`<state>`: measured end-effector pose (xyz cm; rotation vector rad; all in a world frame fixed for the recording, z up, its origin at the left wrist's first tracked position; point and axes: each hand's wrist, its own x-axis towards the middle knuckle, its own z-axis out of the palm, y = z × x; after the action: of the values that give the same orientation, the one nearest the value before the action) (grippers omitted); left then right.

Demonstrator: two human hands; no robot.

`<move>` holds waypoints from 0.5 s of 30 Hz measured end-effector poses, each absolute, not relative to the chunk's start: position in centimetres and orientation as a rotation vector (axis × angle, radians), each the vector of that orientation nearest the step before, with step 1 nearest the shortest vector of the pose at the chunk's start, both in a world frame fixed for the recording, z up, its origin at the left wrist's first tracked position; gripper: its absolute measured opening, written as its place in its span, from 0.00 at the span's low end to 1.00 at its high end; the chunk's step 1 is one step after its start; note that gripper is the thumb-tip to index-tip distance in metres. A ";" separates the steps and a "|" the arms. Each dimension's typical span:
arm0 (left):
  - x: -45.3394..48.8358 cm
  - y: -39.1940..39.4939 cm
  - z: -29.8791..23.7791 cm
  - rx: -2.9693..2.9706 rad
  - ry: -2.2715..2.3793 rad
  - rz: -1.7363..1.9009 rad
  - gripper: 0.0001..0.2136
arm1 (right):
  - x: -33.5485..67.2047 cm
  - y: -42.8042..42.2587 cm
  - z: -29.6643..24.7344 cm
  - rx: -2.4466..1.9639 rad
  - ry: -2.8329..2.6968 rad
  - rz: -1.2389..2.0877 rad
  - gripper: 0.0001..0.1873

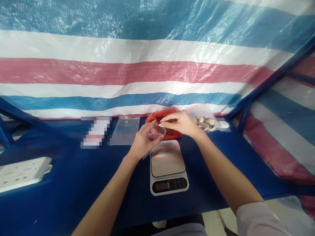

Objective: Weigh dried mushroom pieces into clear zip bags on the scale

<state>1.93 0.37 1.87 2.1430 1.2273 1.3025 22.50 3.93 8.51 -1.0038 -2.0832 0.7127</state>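
My left hand (pixel 145 139) is closed around a small clear plastic bag (pixel 157 131), holding its mouth apart. Pinched between the thumb and fingers of my right hand (pixel 180 123) is a small pale piece (pixel 161 125), right at the bag's opening; its kind is too small to make out. Both hands are over the near part of an open red plastic bag (pixel 157 114), whose contents are mostly hidden. Just below them lies a white kitchen scale (pixel 168 160) with a bare weighing plate and a dark display.
A clear bag of dried, mushroom-like slices (pixel 206 123) lies at the right, beside a white round object (pixel 223 124). A flat clear zip bag (pixel 126 131) and a blurred paper packet (pixel 97 132) lie left. A white power strip (pixel 24 173) sits on the blue table (pixel 73 193).
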 end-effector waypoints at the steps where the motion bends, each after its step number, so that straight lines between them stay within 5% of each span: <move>1: 2.0 0.3 1.7 2.139 1.226 1.304 0.28 | 22.1 3.7 8.7 -1.006 -2.138 0.696 0.07; 15: 1.6 0.0 0.5 2.048 1.236 1.334 0.30 | 19.4 3.0 8.6 -1.051 -2.528 0.516 0.09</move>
<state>1.63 0.01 0.51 2.0479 1.2361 1.3341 19.42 3.03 8.59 -1.0514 -2.5280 0.5164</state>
